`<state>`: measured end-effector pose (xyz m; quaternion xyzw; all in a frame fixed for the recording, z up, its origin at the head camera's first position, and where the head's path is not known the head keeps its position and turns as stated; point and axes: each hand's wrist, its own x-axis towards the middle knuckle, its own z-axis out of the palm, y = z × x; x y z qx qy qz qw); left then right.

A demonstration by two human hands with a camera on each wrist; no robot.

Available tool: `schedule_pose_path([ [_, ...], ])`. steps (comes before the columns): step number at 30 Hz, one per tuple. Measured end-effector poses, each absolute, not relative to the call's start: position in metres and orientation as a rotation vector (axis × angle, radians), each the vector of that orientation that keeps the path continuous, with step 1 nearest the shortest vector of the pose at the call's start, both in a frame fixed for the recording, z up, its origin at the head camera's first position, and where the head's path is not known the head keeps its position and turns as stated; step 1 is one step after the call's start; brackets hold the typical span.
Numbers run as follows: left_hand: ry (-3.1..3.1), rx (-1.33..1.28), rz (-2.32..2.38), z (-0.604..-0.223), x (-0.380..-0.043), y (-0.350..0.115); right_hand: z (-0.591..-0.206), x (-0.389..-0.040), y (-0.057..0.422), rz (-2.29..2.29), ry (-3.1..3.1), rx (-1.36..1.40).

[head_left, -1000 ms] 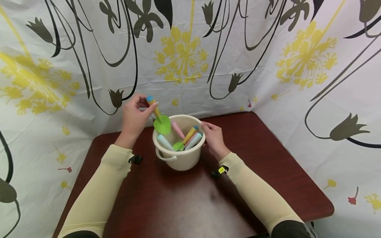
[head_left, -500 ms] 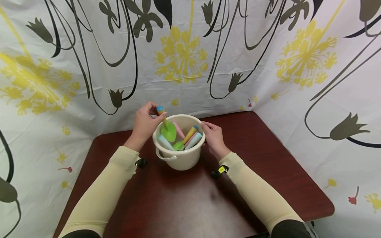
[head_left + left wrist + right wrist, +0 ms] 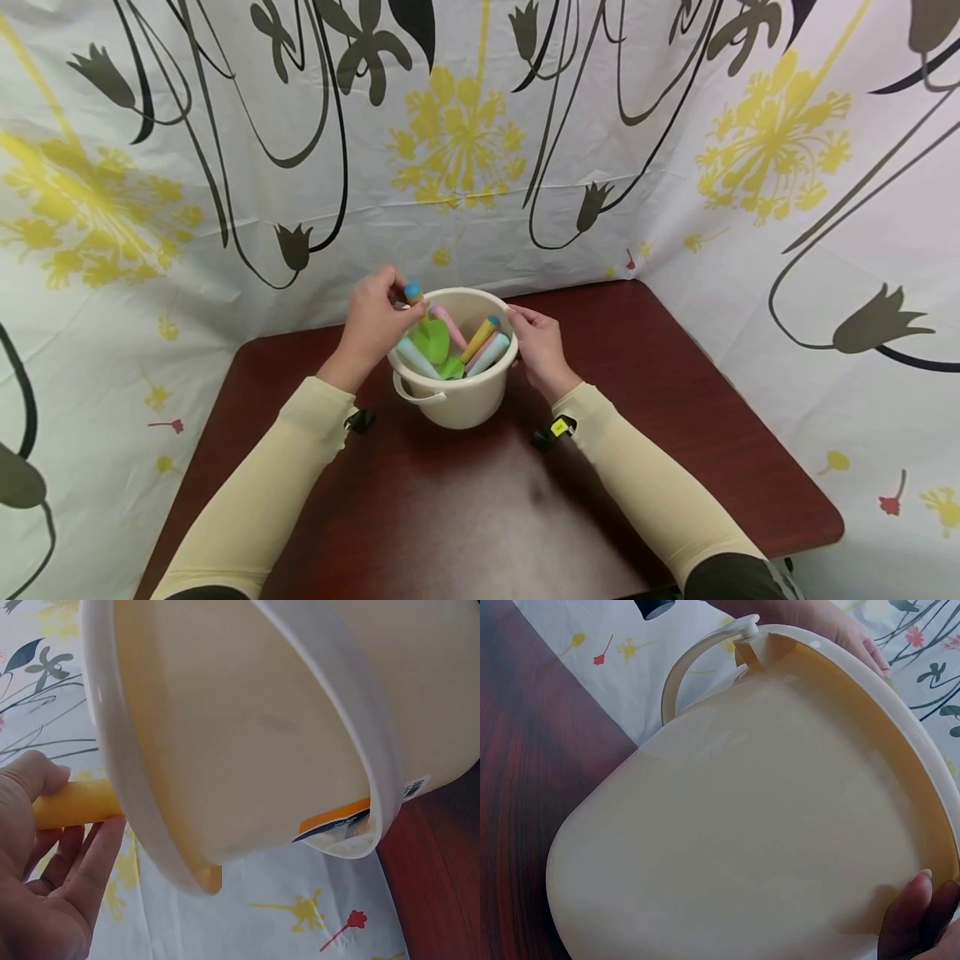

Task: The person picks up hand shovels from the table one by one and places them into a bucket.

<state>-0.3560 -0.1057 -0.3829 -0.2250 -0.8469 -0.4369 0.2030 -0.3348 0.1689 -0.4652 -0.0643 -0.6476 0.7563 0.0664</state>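
My left hand (image 3: pixel 372 321) pinches the yellow, blue-tipped handle of a small green toy shovel (image 3: pixel 432 340). The shovel's blade points down inside a cream bucket (image 3: pixel 459 407). In the left wrist view, thumb and fingers grip the yellow handle (image 3: pixel 79 804) at the bucket's rim. My right hand (image 3: pixel 542 346) holds the rim on the right side, its thumb outside the wall in the right wrist view. Inside the bucket lie a pink handle (image 3: pixel 448 327), a yellow handle (image 3: pixel 480 340), light blue handles (image 3: pixel 416 358) and another green piece (image 3: pixel 451 367). Their lower ends are hidden.
The bucket stands on a dark red-brown table (image 3: pixel 450 508). Its white carrying handle (image 3: pixel 420 398) hangs down at the front left. A flower-patterned cloth (image 3: pixel 480 233) rises behind and beside the table. A label (image 3: pixel 341 817) is on the bucket's wall.
My left hand has moved right and down, bringing the green shovel from over the left rim into the bucket. The right hand has stayed on the rim.
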Motion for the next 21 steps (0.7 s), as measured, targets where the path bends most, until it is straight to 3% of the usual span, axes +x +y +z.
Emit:
schedule_pose_path([
  [21, -2.519, -0.56, -1.188, -0.397, -0.357, -0.105, -0.466, -0.334, 0.168, 2.272, -1.946, -0.202],
])
